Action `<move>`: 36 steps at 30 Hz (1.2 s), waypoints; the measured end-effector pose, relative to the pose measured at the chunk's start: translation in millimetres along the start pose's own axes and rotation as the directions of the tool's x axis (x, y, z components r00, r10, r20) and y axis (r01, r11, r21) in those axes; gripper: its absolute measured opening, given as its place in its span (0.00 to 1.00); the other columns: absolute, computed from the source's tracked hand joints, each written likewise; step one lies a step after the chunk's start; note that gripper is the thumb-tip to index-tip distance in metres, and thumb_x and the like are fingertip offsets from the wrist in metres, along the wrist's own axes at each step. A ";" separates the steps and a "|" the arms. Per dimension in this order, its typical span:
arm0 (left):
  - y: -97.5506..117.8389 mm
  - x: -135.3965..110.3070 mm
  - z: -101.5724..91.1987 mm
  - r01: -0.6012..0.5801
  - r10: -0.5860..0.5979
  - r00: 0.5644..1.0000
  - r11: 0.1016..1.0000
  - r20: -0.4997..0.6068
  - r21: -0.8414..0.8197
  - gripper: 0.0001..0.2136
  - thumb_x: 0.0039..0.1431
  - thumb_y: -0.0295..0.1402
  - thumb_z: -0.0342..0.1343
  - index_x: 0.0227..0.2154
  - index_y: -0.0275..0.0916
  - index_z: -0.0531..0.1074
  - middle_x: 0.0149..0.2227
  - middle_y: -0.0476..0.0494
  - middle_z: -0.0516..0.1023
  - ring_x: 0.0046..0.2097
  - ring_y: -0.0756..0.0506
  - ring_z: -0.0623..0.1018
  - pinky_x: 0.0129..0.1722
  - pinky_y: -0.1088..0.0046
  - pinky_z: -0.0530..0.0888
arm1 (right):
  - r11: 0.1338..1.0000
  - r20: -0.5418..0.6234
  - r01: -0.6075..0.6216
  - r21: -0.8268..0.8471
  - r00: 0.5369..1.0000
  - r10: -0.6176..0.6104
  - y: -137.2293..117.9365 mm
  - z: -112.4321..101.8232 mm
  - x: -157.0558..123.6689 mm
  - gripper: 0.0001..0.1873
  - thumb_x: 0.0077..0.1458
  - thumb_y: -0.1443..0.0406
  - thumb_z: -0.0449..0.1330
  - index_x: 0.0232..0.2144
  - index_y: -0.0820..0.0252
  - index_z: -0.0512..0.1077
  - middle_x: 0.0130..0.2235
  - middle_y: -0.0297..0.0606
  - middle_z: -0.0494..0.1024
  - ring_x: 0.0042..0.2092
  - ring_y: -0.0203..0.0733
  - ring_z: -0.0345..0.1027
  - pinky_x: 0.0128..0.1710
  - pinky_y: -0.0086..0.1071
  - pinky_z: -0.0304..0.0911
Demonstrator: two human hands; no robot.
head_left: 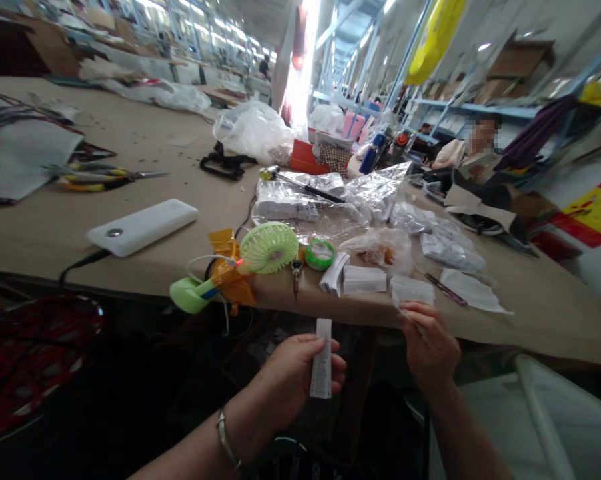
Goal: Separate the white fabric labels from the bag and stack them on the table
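Observation:
In the lower middle, my left hand (290, 370) pinches a narrow white printed label (321, 367) between thumb and fingers, with its long side upright. My right hand (430, 343) reaches to the table's front edge, its fingertips closed on the near edge of a stack of white labels (411, 291). Whether one label or several is between those fingers I cannot tell. Left of that stack lie a second label stack (364, 279) and a fanned, tilted bundle of labels (334, 273). A pen-like tool (446, 289) and a loose white paper (473, 291) lie to the right.
A green fan (269, 248) is taped at the table edge, beside a round green container (319, 254) and a pointed tool (297, 277). Plastic-wrapped packs (300, 200), a white power bank (143, 227) and pliers (97, 177) lie farther back. A person (467, 153) sits at the right.

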State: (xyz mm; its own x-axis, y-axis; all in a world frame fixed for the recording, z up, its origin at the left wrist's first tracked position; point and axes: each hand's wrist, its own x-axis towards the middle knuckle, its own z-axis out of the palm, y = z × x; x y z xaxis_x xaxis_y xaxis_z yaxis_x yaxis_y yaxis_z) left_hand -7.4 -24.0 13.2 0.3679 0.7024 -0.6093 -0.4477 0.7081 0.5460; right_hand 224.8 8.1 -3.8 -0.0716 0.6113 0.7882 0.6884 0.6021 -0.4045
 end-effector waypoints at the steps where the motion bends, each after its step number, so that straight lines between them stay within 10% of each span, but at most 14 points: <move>1: 0.4 0.1 0.4 0.003 -0.002 1.000 1.000 0.021 -0.012 0.08 0.54 0.32 0.52 0.32 0.31 0.70 0.24 0.39 0.76 0.23 0.47 0.75 0.26 0.69 0.72 | 0.995 0.070 0.062 0.082 0.995 -0.068 -14.9 6.9 -0.6 0.08 0.51 0.72 0.57 0.35 0.57 0.70 0.39 0.39 0.74 0.46 0.45 0.67 0.47 0.46 0.63; 5: 1.0 1.1 -0.3 -0.088 0.101 0.987 0.990 0.123 -0.110 0.04 0.49 0.27 0.55 0.28 0.30 0.71 0.21 0.43 0.74 0.22 0.49 0.73 0.25 0.74 0.68 | 0.922 0.315 0.286 0.263 0.878 -0.362 -61.7 35.8 -4.7 0.10 0.52 0.72 0.57 0.36 0.55 0.71 0.39 0.38 0.75 0.48 0.45 0.66 0.46 0.44 0.64; 12: 2.2 -4.1 -7.2 -0.132 0.138 0.990 0.969 0.014 -0.207 0.03 0.46 0.24 0.57 0.25 0.29 0.72 0.22 0.44 0.74 0.23 0.51 0.72 0.23 0.76 0.66 | 0.887 0.443 0.370 0.277 0.770 -0.460 -69.2 53.0 -4.7 0.07 0.56 0.70 0.54 0.32 0.58 0.71 0.38 0.39 0.75 0.49 0.42 0.65 0.49 0.40 0.62; 25: -3.1 -4.0 -5.9 -0.180 0.201 0.977 0.957 0.073 -0.230 0.06 0.47 0.27 0.60 0.28 0.30 0.73 0.26 0.43 0.75 0.26 0.52 0.73 0.26 0.79 0.66 | 0.883 0.493 0.372 0.288 0.733 -0.469 -71.8 49.1 -2.8 0.07 0.54 0.71 0.55 0.36 0.58 0.71 0.40 0.38 0.76 0.50 0.43 0.64 0.51 0.41 0.59; 28: -2.9 -6.8 -5.7 -0.194 0.206 0.978 0.959 0.038 -0.204 0.05 0.49 0.28 0.58 0.28 0.31 0.72 0.25 0.44 0.74 0.25 0.52 0.73 0.25 0.78 0.67 | 0.916 0.449 0.217 0.339 0.818 -0.360 -71.6 48.0 -5.4 0.10 0.52 0.68 0.58 0.39 0.58 0.70 0.40 0.40 0.75 0.49 0.45 0.64 0.49 0.41 0.62; 31: -1.4 -11.2 -5.8 -0.141 0.146 0.989 0.983 0.037 -0.116 0.07 0.53 0.31 0.54 0.32 0.32 0.70 0.22 0.44 0.74 0.23 0.50 0.73 0.25 0.73 0.70 | 0.916 0.412 -0.189 0.354 0.911 0.029 -70.3 48.4 -3.1 0.09 0.53 0.64 0.57 0.38 0.59 0.68 0.40 0.41 0.74 0.45 0.44 0.67 0.45 0.39 0.64; 36: -5.4 -14.0 -7.3 -0.110 0.109 0.990 0.994 0.091 0.010 0.09 0.56 0.35 0.51 0.33 0.32 0.69 0.22 0.44 0.73 0.21 0.49 0.73 0.24 0.72 0.70 | 0.512 0.713 -0.772 0.376 0.594 0.373 -71.3 59.2 7.9 0.09 0.51 0.60 0.58 0.32 0.60 0.69 0.28 0.31 0.72 0.29 0.33 0.65 0.30 0.26 0.63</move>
State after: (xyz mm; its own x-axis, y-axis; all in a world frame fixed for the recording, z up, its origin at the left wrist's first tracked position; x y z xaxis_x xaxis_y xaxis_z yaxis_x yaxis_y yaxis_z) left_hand -16.1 -38.2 14.5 0.3896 0.7788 -0.4916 -0.4775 0.6272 0.6153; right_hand 132.4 0.4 3.8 -0.3003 0.9537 -0.0135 0.1366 0.0291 -0.9902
